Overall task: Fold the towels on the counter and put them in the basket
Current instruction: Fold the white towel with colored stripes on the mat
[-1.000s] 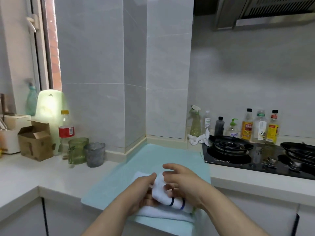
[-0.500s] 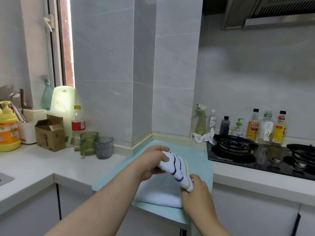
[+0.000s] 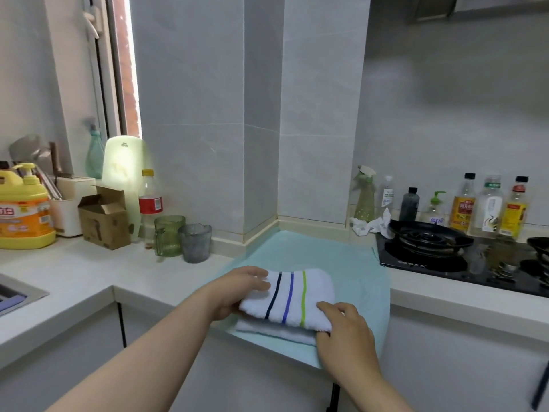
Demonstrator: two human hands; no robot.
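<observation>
Half a second ago the striped towel (image 3: 297, 295) hung twisted in the air between both hands. Now it lies flat as a folded rectangle on the plain white towel (image 3: 276, 333), which rests on the teal cloth (image 3: 350, 263) at the front edge of the surface (image 3: 89, 281). The left hand (image 3: 237, 289) grips its left edge, fingers on top. The right hand (image 3: 346, 331) pinches its near right corner. The fold looks finished, so stowing should come next, though no basket is in view.

Counted from the left: 1 yellow detergent jug (image 3: 23, 215), 1 cardboard box (image 3: 104, 221), 1 red-labelled bottle (image 3: 150, 203), 2 cups, green (image 3: 168, 236) and grey (image 3: 195, 242), 2 towels, 3 stripes on the upper one, and 7 bottles in the row behind the stove (image 3: 463, 203).
</observation>
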